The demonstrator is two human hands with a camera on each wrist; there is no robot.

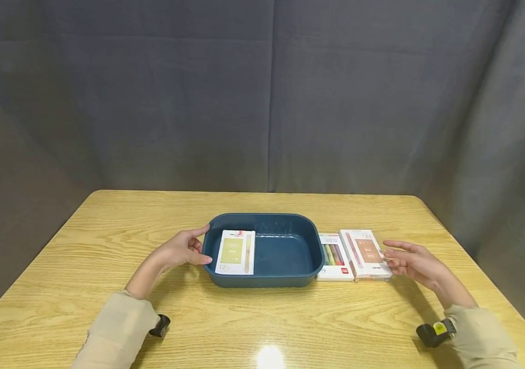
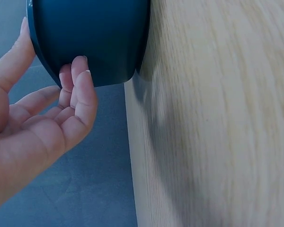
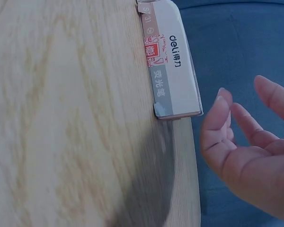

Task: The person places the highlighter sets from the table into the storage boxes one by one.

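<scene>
A dark blue plastic bin (image 1: 285, 282) stands on the table with a white box with a yellow-green panel (image 1: 232, 252) inside its left end. At the bin's left rim my left hand (image 1: 186, 249) holds on, thumb over the edge and the other fingers bent against the outer wall (image 2: 109, 42). To the bin's right lies a white box of colored sticks (image 1: 335, 256), and beside that a white highlighter box with an orange panel (image 1: 367, 253). My right hand (image 1: 412, 264) hovers at the orange-panel box's right side, fingers loosely bent around nothing.
Under everything is a light wood-grain table (image 1: 225, 328) with rounded far corners. Grey curtains (image 1: 175, 102) hang behind it and along both sides. Each wrist carries a small black camera, such as the one by the right sleeve (image 1: 435, 333).
</scene>
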